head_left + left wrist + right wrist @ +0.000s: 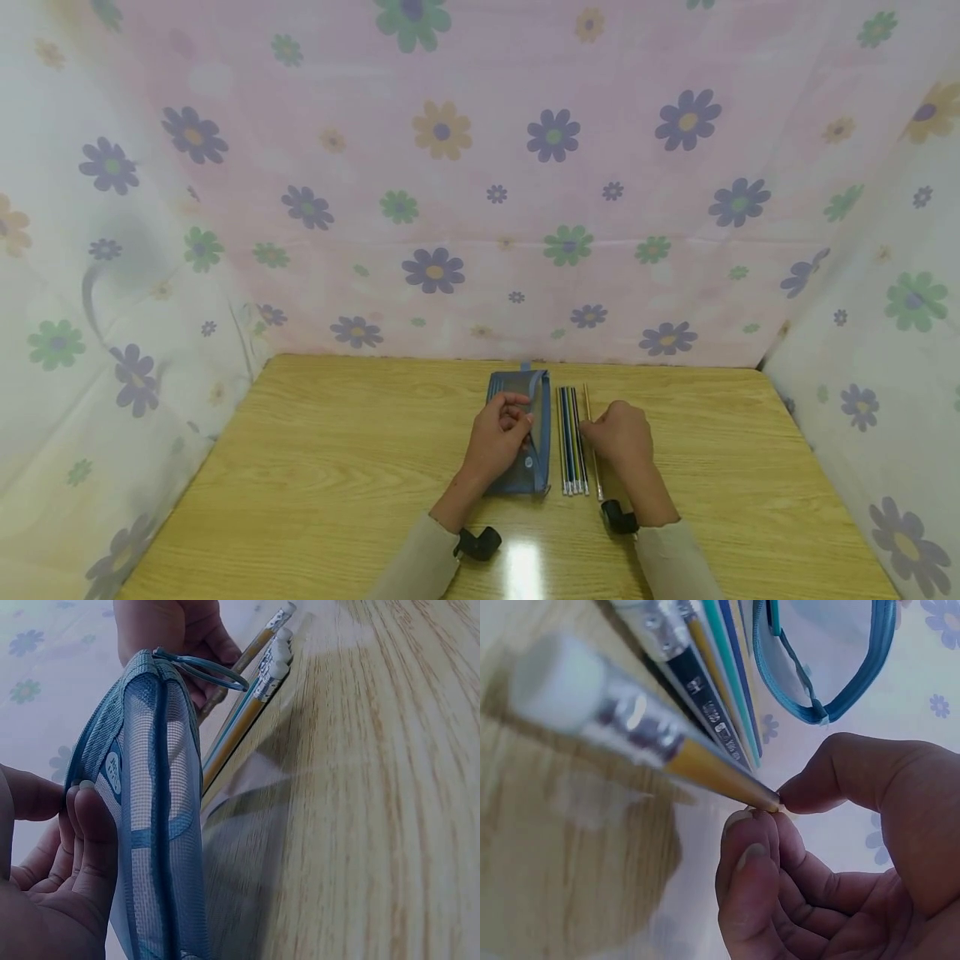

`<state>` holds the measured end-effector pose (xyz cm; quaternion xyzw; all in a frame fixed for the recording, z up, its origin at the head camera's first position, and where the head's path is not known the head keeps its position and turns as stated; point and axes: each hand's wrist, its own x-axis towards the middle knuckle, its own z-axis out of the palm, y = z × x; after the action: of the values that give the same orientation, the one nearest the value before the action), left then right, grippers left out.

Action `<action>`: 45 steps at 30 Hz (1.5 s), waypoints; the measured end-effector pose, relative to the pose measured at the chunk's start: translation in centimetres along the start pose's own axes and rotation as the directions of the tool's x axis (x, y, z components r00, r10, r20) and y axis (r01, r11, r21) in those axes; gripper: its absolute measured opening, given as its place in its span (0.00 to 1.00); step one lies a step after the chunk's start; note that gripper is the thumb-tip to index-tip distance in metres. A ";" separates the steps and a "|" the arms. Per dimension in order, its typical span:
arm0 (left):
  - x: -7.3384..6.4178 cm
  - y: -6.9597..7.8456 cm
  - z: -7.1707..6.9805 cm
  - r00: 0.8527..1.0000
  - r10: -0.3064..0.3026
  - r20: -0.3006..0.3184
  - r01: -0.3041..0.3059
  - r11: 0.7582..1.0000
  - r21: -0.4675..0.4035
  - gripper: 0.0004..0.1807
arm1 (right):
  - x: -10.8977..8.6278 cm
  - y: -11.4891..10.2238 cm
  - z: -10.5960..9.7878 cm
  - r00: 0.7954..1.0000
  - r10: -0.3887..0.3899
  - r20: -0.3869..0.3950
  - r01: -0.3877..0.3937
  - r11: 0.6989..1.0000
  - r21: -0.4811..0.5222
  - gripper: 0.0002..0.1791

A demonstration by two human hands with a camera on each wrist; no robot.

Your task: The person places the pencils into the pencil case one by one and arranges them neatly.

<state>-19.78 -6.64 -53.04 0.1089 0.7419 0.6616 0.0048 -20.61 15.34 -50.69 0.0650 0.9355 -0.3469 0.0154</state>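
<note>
A blue mesh pencil case [517,479] lies lengthwise on the table, its zipped side gaping. My left hand [495,440] is over it, and in the left wrist view the thumb and fingers pinch the edge of the case's opening. To the right, my right hand [624,433] pinches a yellow pencil [720,776] between thumb and fingertips, its white eraser [555,675] toward me. Between the case and that pencil, several striped pencils [570,442] lie side by side, eraser ends toward me.
The wooden table [337,467] reaches back to a pink flowered cloth [480,317] hung behind it. White flowered cloths hang at both sides. Each wrist wears a black camera mount [480,543]. A ring-shaped zip pull [210,671] sticks out from the case's near end.
</note>
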 end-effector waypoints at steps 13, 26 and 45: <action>0.0 -0.1 0.0 1.000 -0.002 -0.016 0.002 1.000 -0.023 0.15 | -0.1 -0.5 -0.3 1.000 -0.008 0.026 0.008 1.000 0.018 0.30; 0.0 -0.3 0.1 1.000 -0.004 -0.014 0.004 1.000 -0.026 0.16 | -0.5 -1.1 -0.4 0.999 -0.011 0.045 0.009 0.999 0.052 0.17; 0.0 -0.1 0.0 1.000 0.005 -0.001 -0.005 1.000 -0.002 0.15 | -0.8 -1.8 0.1 0.998 -0.053 0.038 0.047 0.989 0.138 0.10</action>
<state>-19.83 -6.62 -53.09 0.1105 0.7410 0.6624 0.0028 -20.07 13.86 -49.53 0.0350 0.9103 -0.4118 0.0216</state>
